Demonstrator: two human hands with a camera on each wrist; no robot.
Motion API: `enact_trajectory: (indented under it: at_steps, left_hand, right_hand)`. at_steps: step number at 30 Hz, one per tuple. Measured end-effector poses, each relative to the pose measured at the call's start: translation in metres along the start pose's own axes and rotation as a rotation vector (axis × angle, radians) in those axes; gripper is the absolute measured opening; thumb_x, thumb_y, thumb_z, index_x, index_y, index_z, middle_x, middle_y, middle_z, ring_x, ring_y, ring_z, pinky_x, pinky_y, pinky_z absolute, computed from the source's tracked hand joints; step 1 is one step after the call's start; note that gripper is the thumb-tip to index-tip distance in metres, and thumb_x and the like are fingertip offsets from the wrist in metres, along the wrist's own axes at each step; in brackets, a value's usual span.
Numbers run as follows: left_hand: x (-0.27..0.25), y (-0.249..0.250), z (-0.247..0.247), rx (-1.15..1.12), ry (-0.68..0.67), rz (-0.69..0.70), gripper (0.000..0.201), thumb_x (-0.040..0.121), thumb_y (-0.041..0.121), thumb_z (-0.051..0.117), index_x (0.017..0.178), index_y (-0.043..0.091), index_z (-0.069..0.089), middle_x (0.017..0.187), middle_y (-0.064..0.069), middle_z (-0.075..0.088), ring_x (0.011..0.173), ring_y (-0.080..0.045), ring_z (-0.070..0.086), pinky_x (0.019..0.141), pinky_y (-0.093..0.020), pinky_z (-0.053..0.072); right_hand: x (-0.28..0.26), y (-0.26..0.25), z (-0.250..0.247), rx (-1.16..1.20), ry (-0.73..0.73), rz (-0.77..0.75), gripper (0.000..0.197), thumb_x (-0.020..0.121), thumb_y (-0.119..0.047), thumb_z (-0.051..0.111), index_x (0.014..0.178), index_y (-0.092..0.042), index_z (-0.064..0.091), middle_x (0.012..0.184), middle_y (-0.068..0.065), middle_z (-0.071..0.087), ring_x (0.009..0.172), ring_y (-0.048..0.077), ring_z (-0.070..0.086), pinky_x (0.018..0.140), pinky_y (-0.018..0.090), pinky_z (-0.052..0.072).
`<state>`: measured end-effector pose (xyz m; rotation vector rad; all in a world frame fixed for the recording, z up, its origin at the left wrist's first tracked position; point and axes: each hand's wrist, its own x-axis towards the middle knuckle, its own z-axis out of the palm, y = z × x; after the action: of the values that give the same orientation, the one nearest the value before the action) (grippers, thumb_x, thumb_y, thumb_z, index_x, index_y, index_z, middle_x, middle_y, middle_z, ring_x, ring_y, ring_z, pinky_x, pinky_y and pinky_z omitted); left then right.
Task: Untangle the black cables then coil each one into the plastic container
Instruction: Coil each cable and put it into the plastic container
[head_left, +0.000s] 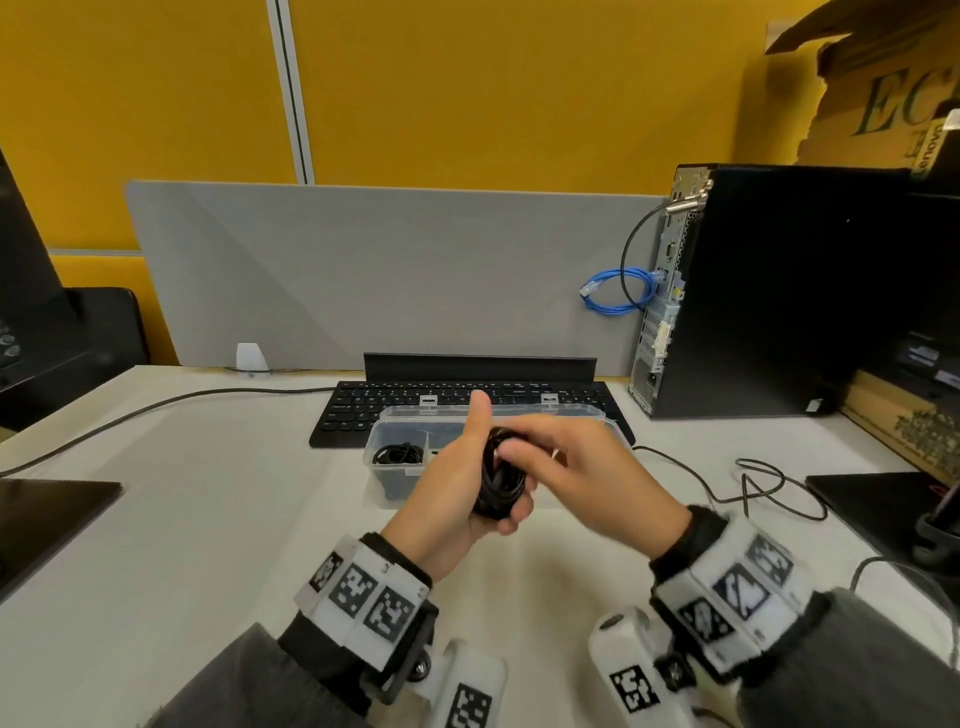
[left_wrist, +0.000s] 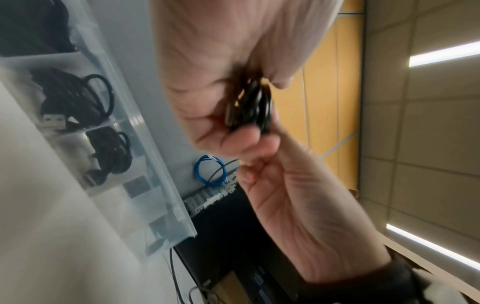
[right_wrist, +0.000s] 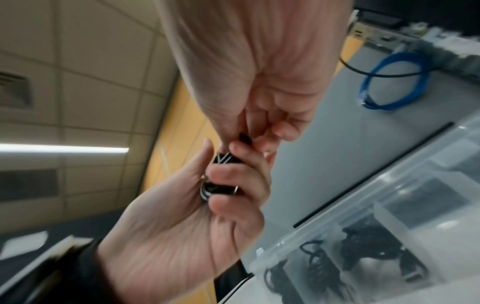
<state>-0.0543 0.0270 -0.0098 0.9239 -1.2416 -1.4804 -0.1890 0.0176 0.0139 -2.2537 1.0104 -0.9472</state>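
Observation:
A black cable coil (head_left: 500, 480) is held in the air above the white desk, just in front of the clear plastic container (head_left: 395, 486). My left hand (head_left: 467, 475) grips the coil (left_wrist: 250, 107) from below, thumb pointing up. My right hand (head_left: 566, 462) pinches the cable's end at the top of the coil (right_wrist: 221, 186). The container (left_wrist: 145, 156) has compartments, and coiled black cables (left_wrist: 78, 98) lie in them. One of these coils (head_left: 399, 453) shows in the left compartment in the head view.
A black keyboard (head_left: 415, 410) lies behind the container, under a grey divider panel. A black computer tower (head_left: 769, 291) with a blue cable loop (head_left: 615, 291) stands at the right. Loose black cable (head_left: 753, 483) trails on the desk to the right. Dark flat items lie at both desk edges.

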Motion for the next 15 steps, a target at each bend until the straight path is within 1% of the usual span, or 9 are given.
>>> enact_trajectory:
  at_steps: [2,4,5,6,7,9,10,12,15]
  left_hand:
    - [0.015,0.007,-0.005,0.048,0.029,-0.025,0.053,0.091,0.056,0.032,0.096,0.013,0.063,0.075,-0.004,0.066,0.059,-0.016,0.055,0.059,-0.029,0.045]
    - [0.031,0.01,-0.014,0.24,0.166,-0.01,0.035,0.095,0.041,0.044,0.111,0.014,0.055,0.088,-0.003,0.067,0.069,-0.015,0.059,0.072,-0.03,0.049]
    - [0.039,0.008,-0.019,0.376,0.213,0.011,0.031,0.094,0.035,0.048,0.116,0.013,0.053,0.093,-0.002,0.065,0.073,-0.013,0.059,0.075,-0.027,0.048]
    - [0.045,0.006,-0.023,0.512,0.224,0.024,0.03,0.094,0.03,0.051,0.119,0.013,0.052,0.095,-0.001,0.064,0.077,-0.011,0.059,0.074,-0.021,0.046]
    - [0.05,0.001,-0.027,0.633,0.204,0.02,0.029,0.094,0.025,0.053,0.12,0.013,0.052,0.098,-0.002,0.063,0.081,-0.01,0.058,0.071,-0.016,0.043]
    - [0.057,-0.008,-0.029,0.83,0.128,-0.023,0.026,0.094,0.019,0.052,0.12,0.014,0.056,0.111,-0.004,0.062,0.091,-0.01,0.056,0.065,-0.009,0.042]
    - [0.06,-0.011,-0.03,0.921,0.099,-0.03,0.026,0.095,0.018,0.05,0.12,0.014,0.057,0.116,-0.004,0.062,0.096,-0.011,0.057,0.069,-0.009,0.043]
    - [0.066,-0.015,-0.027,1.058,0.055,-0.023,0.028,0.095,0.02,0.049,0.122,0.015,0.058,0.124,-0.002,0.06,0.109,-0.015,0.057,0.087,-0.019,0.044]
    - [0.072,-0.022,-0.018,1.273,-0.063,-0.048,0.036,0.097,0.027,0.046,0.131,0.019,0.051,0.139,0.0,0.045,0.126,-0.021,0.044,0.106,-0.036,0.034]
  right_hand:
    - [0.019,0.022,-0.016,0.021,0.092,0.074,0.02,0.094,-0.016,0.052,0.106,-0.011,0.068,0.082,-0.002,0.069,0.071,0.004,0.061,0.074,0.024,0.051]
    - [0.04,0.048,-0.03,-0.035,0.166,0.173,0.022,0.094,-0.016,0.051,0.1,-0.002,0.068,0.089,0.013,0.07,0.084,0.023,0.065,0.082,0.04,0.051]
    - [0.048,0.063,-0.033,-0.105,0.162,0.23,0.025,0.095,-0.017,0.05,0.1,0.0,0.067,0.091,0.017,0.07,0.086,0.028,0.063,0.081,0.041,0.05]
    - [0.055,0.075,-0.032,-0.193,0.137,0.291,0.026,0.095,-0.019,0.05,0.099,-0.001,0.068,0.091,0.017,0.069,0.085,0.029,0.062,0.077,0.035,0.049]
    - [0.06,0.086,-0.029,-0.277,0.099,0.345,0.027,0.095,-0.021,0.049,0.1,-0.002,0.068,0.09,0.015,0.068,0.082,0.026,0.059,0.071,0.029,0.044]
    - [0.067,0.103,-0.018,-0.393,0.019,0.426,0.028,0.095,-0.022,0.049,0.101,-0.002,0.067,0.093,0.016,0.066,0.083,0.025,0.056,0.068,0.025,0.037]
    - [0.069,0.108,-0.012,-0.439,-0.012,0.444,0.028,0.095,-0.022,0.049,0.102,-0.001,0.067,0.098,0.018,0.066,0.089,0.028,0.059,0.07,0.027,0.04]
    - [0.075,0.117,-0.002,-0.523,-0.056,0.472,0.027,0.094,-0.024,0.049,0.103,-0.003,0.065,0.103,0.018,0.066,0.1,0.032,0.06,0.079,0.032,0.045]
    - [0.082,0.119,0.011,-0.66,-0.205,0.481,0.024,0.093,-0.022,0.05,0.108,-0.01,0.063,0.109,0.014,0.064,0.103,0.031,0.06,0.087,0.038,0.05]
